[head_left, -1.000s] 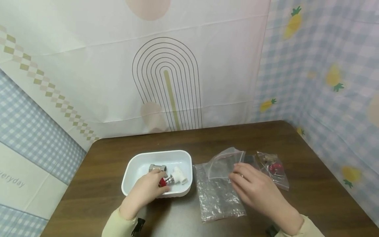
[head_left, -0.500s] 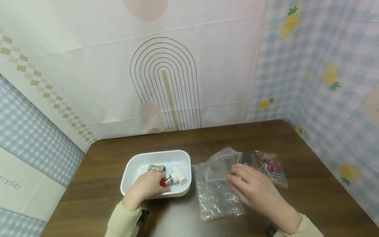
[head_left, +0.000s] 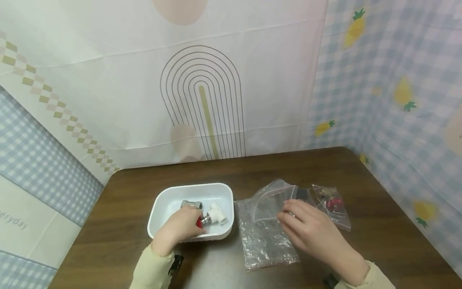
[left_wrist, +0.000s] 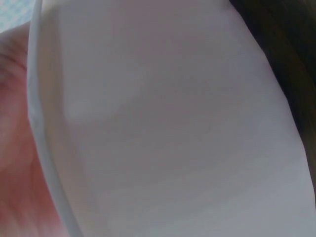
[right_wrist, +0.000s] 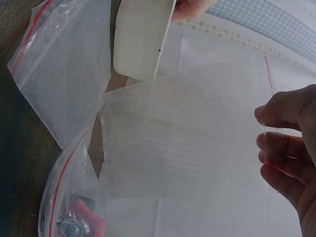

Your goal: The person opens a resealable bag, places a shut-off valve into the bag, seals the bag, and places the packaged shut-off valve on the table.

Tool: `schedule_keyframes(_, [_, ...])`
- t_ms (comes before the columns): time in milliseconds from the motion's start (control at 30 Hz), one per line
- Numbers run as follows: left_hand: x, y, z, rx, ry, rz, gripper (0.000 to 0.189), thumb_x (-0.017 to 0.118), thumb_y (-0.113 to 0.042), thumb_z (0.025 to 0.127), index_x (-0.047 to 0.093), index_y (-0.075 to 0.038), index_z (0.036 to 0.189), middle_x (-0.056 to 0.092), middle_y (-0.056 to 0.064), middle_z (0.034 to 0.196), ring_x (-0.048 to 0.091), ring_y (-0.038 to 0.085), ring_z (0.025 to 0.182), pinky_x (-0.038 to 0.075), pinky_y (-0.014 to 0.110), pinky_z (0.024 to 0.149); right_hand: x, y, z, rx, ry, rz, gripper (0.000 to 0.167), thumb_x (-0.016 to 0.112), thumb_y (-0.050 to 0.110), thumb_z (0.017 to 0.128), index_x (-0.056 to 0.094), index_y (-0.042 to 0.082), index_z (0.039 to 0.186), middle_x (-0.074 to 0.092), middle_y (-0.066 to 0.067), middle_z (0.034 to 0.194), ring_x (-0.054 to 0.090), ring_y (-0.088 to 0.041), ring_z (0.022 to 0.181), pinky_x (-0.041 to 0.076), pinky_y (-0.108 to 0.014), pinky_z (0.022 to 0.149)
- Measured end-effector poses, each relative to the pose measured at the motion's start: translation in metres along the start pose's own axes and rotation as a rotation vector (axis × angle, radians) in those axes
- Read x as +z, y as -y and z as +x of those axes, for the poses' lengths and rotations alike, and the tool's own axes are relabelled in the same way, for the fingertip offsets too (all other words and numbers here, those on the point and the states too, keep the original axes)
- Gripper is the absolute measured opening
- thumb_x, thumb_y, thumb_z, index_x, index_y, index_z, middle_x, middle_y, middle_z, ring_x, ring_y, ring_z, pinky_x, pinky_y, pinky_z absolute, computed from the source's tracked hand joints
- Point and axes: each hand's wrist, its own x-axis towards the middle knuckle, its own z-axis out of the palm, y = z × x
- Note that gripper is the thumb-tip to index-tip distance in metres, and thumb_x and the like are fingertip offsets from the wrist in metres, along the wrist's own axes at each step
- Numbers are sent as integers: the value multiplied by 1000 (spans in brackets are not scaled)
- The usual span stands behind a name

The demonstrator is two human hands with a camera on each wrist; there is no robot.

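My left hand (head_left: 180, 225) reaches over the near rim of a white tray (head_left: 154, 208). Between its fingertips and thumb sits the red end of a small fitting (head_left: 206, 219) with a chrome threaded part. Beside that fitting lie a white plastic tee fitting (head_left: 218, 214) and a silver metal pipe fitting (head_left: 192, 204), partly behind the fingers. My right hand (head_left: 306, 224) pinches a clear zip-lock bag (right_wrist: 182, 133) along its red-striped edge, thumb on one side and fingers on the other. In the left wrist view, the tray wall (left_wrist: 177, 123) hides most of the fingers.
A crinkled clear bag (head_left: 267, 245) lies flat on the brown table right of the tray. Farther right, a small bag with a red part (head_left: 333, 204) inside rests next to a dark item (head_left: 304, 195). Printed curtains (head_left: 281, 80) hang behind the table.
The hands have barely moved. My left fingers have settled slightly around the red-ended fitting, while the right hand keeps holding the zip-lock bag in place.
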Motion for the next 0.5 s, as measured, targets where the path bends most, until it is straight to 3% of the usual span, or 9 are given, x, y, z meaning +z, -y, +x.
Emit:
schedule_keyframes(267, [3, 2, 2, 50, -53, 5, 26, 83, -16, 72, 58, -12, 69, 48, -4, 68, 45, 16, 68, 44, 35, 65, 1, 1, -1, 4, 6, 3, 42, 42, 28, 108, 74, 9, 89, 68, -3, 96, 68, -25, 95, 55, -45, 85])
schedule_keyframes(367, [1, 1, 1, 72, -83, 8, 20, 80, -11, 70, 65, -7, 83, 50, -4, 75, 46, 15, 72, 44, 32, 66, 1, 2, -1, 1, 5, 7, 42, 42, 28, 108, 74, 9, 88, 68, -3, 96, 67, -24, 94, 55, -45, 84])
schedule_keyframes(500, [-2, -3, 0, 118, -175, 20, 36, 80, -11, 70, 69, -4, 103, 54, -2, 84, 49, 16, 76, 45, 32, 67, 1, 2, 0, -3, 4, 13, 41, 43, 27, 108, 73, 9, 88, 67, -3, 96, 67, -24, 93, 55, -43, 85])
